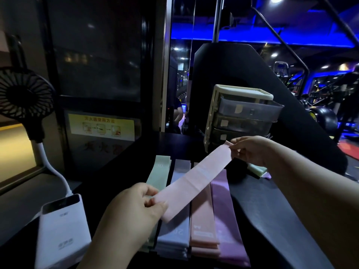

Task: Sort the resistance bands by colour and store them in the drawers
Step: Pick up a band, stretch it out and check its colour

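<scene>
A pale pink resistance band (196,179) is stretched flat in the air between my hands. My left hand (134,208) pinches its near end and my right hand (250,150) pinches its far end. Under it, on the dark table (262,206), lie sorted stacks side by side: green bands (160,171), blue-grey bands (174,237), pink bands (203,230) and purple bands (226,220). Behind stands a small cream-framed drawer unit (240,117) with smoky drawers, all pushed in. A green band (256,168) and a purple scrap lie near my right wrist.
A white power bank (62,230) lies at the front left, with a black fan (23,96) on a white gooseneck above it. A dark glass cabinet with a yellow notice (101,126) stands behind. Gym machines fill the blue-lit right background.
</scene>
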A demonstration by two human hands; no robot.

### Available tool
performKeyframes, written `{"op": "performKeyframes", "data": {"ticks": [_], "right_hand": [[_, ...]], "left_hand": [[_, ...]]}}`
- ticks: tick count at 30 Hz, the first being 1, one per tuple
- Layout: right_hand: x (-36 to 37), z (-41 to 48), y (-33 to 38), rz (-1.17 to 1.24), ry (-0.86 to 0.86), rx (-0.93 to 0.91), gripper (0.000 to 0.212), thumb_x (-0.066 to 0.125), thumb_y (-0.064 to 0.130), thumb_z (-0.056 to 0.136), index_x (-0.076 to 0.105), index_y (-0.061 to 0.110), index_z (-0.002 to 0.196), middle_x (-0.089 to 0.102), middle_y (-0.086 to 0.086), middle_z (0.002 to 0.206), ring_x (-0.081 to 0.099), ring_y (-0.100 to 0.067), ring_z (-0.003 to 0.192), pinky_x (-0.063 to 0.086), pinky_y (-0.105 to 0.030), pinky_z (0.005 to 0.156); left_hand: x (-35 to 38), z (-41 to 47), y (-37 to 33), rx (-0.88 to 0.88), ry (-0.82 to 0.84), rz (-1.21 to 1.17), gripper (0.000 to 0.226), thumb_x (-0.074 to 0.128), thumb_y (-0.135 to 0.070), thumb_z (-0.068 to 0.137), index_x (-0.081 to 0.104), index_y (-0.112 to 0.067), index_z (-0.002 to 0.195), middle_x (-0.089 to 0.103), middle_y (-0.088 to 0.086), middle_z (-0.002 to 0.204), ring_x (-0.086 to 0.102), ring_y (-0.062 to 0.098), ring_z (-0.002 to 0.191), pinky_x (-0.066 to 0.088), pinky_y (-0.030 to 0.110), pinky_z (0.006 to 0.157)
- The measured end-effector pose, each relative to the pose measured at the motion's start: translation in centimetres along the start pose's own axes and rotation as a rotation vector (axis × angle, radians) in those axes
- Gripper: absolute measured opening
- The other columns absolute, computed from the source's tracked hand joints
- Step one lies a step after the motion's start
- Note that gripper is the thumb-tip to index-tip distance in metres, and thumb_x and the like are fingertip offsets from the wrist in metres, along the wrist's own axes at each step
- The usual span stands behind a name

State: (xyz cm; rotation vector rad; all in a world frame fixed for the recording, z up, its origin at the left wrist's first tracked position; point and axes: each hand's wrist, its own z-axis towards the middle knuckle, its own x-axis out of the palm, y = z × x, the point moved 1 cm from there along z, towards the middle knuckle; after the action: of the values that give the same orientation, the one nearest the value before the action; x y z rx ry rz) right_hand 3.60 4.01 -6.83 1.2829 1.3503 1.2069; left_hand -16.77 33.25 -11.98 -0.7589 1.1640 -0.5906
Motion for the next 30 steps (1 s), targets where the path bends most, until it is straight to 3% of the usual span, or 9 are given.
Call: {"op": "performKeyframes", "data": {"ticks": [2, 6, 10, 13, 16, 18, 22, 26, 30], "right_hand": [[0.1, 0.2, 0.0, 0.004, -0.051, -0.028, 0.018, 0.053, -0.012, 0.090, 0.060, 0.001, 0.100, 0.061, -0.012, 0.086, 0.062, -0.015, 0.070, 0.055, -0.018, 0.052], [1.0, 0.1, 0.2, 0.069, -0.156, -0.139, 0.017, 0.063, -0.016, 0.082, 0.063, 0.001, 0.084, 0.062, -0.012, 0.072, 0.064, -0.013, 0.057, 0.056, -0.019, 0.055], [2.0, 0.7, 0.0, 0.001, -0.206, -0.173, 0.019, 0.068, -0.012, 0.079, 0.065, 0.006, 0.082, 0.057, -0.009, 0.070, 0.058, -0.012, 0.055, 0.051, -0.020, 0.049], [2.9, 1.6, -0.5, -0.054, -0.244, -0.181, 0.022, 0.071, -0.013, 0.075, 0.065, 0.007, 0.082, 0.058, -0.010, 0.071, 0.058, -0.017, 0.061, 0.047, -0.022, 0.050], [3.8, 2.7, -1.5, -0.151, -0.269, -0.189, 0.024, 0.078, -0.009, 0.071, 0.065, 0.008, 0.082, 0.061, -0.009, 0.071, 0.059, -0.017, 0.061, 0.047, -0.022, 0.048], [4.3, 3.3, -2.3, -0.195, -0.274, -0.186, 0.025, 0.081, -0.005, 0.069, 0.065, 0.011, 0.079, 0.063, -0.010, 0.073, 0.059, -0.017, 0.062, 0.048, -0.023, 0.051], [5.1, 4.3, -3.7, -0.253, -0.244, -0.188, 0.027, 0.083, -0.003, 0.070, 0.069, 0.006, 0.092, 0.066, -0.012, 0.077, 0.063, -0.021, 0.067, 0.056, -0.026, 0.059], [5.7, 5.2, -4.8, -0.376, -0.251, -0.208, 0.032, 0.088, 0.006, 0.065, 0.071, 0.009, 0.092, 0.068, -0.011, 0.080, 0.067, -0.024, 0.073, 0.059, -0.035, 0.071], [6.2, 5.2, -5.3, -0.488, -0.275, -0.247, 0.027, 0.088, 0.013, 0.068, 0.070, 0.017, 0.088, 0.065, 0.001, 0.072, 0.060, -0.015, 0.068, 0.056, -0.032, 0.070]], "left_hand": [[0.2, -0.1, -0.3, 0.014, 0.046, 0.019, 0.017, 0.072, -0.040, 0.082, 0.063, -0.027, 0.077, 0.070, -0.014, 0.072, 0.064, 0.002, 0.069, 0.051, 0.025, 0.067], [1.0, -0.7, -1.7, 0.072, 0.145, -0.054, 0.019, 0.066, -0.038, 0.084, 0.063, -0.022, 0.075, 0.070, -0.010, 0.068, 0.062, 0.008, 0.060, 0.050, 0.026, 0.064], [1.8, -1.6, -3.2, 0.111, 0.228, -0.055, 0.019, 0.062, -0.037, 0.083, 0.064, -0.025, 0.068, 0.064, -0.014, 0.060, 0.054, 0.001, 0.054, 0.046, 0.018, 0.059], [2.2, -2.1, -4.0, 0.123, 0.199, 0.098, 0.023, 0.059, -0.047, 0.082, 0.062, -0.029, 0.070, 0.059, -0.015, 0.082, 0.052, -0.003, 0.074, 0.035, 0.011, 0.060], [2.5, -2.2, -4.2, 0.149, 0.181, 0.249, 0.024, 0.052, -0.055, 0.084, 0.060, -0.034, 0.077, 0.053, -0.017, 0.103, 0.045, 0.000, 0.103, 0.034, 0.020, 0.083], [2.8, -2.1, -4.2, 0.161, 0.202, 0.304, 0.025, 0.051, -0.056, 0.085, 0.058, -0.034, 0.077, 0.052, -0.016, 0.104, 0.040, 0.001, 0.106, 0.029, 0.023, 0.093], [3.3, -1.8, -3.8, 0.128, 0.252, 0.395, 0.026, 0.051, -0.058, 0.086, 0.058, -0.034, 0.078, 0.045, -0.015, 0.099, 0.030, 0.004, 0.094, 0.021, 0.025, 0.091], [4.0, -1.3, -3.1, 0.127, 0.310, 0.424, 0.028, 0.053, -0.058, 0.084, 0.057, -0.032, 0.073, 0.048, -0.014, 0.102, 0.035, 0.003, 0.115, 0.016, 0.028, 0.089], [4.0, -1.0, -2.9, 0.145, 0.324, 0.396, 0.032, 0.054, -0.058, 0.085, 0.055, -0.030, 0.069, 0.051, -0.014, 0.099, 0.040, 0.002, 0.109, 0.020, 0.026, 0.091]]}}
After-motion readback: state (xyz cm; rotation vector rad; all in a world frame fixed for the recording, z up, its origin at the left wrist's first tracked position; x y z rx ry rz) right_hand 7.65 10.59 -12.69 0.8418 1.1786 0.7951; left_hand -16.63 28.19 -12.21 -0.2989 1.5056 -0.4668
